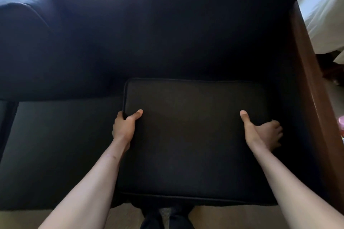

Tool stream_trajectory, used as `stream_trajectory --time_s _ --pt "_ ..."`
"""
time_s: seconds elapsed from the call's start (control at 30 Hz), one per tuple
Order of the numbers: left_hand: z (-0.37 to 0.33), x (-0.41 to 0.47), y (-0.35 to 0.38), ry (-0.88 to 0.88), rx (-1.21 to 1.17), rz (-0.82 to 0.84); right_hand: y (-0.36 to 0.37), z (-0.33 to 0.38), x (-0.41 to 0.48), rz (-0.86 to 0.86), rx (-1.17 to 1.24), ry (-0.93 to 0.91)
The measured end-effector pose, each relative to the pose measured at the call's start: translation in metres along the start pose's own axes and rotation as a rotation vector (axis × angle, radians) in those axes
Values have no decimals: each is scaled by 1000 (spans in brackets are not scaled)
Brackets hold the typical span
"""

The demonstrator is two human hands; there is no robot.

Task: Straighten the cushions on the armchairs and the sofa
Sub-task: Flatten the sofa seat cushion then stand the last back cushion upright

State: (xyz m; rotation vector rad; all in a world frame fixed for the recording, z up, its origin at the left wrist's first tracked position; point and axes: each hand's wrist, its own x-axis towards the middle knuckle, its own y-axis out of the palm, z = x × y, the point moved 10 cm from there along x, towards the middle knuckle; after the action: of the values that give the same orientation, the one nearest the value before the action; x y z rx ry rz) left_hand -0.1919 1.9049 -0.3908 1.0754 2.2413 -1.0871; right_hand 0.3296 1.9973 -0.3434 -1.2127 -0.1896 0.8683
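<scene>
A black rectangular seat cushion (193,135) with piped edges lies at the right end of a dark sofa (167,33), its front edge near the sofa's front. My left hand (124,126) grips its left edge, thumb on top, fingers underneath. My right hand (262,130) grips its right edge the same way, fingers curled down the side. A second seat cushion (61,152) lies flat to the left. A dark back cushion (24,9) leans at the sofa's far left.
A brown wooden armrest (314,98) borders the sofa on the right. Beyond it is white bedding (327,13). Something pink (341,122) shows at the right edge. Beige floor (214,217) and my dark trouser legs (163,217) are below.
</scene>
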Motion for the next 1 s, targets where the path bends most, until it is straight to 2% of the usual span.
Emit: stream_trajectory --time_s 0.1,0.27,0.33,0.47,0.57,0.63,0.73,0.83,0.93,1.0 --pt "-7 -14 -29 43 -87 -75 -16 25 -15 -30 87 -75" --pt "-76 -43 -83 263 -258 -164 -54 81 -45 -27 268 -181" --pt "-101 -53 -105 301 -377 -112 -70 97 -57 -2 364 -232" --pt "-140 -85 -134 354 -691 181 -96 117 -85 16 572 -360" --pt "-136 -102 -158 353 -763 207 -89 112 -111 130 733 -344" --pt "-121 -109 -167 318 -804 214 -77 100 -129 221 758 -303" --pt "-105 -112 -182 290 -792 168 -80 95 -151 275 737 -335" --pt "-111 -118 -202 334 -639 56 -118 114 -169 153 612 -488" --pt "-114 -120 -208 345 -527 54 -151 173 -210 -44 249 -834" --pt "-113 -119 -211 390 -490 70 -137 219 -255 23 13 -1113"
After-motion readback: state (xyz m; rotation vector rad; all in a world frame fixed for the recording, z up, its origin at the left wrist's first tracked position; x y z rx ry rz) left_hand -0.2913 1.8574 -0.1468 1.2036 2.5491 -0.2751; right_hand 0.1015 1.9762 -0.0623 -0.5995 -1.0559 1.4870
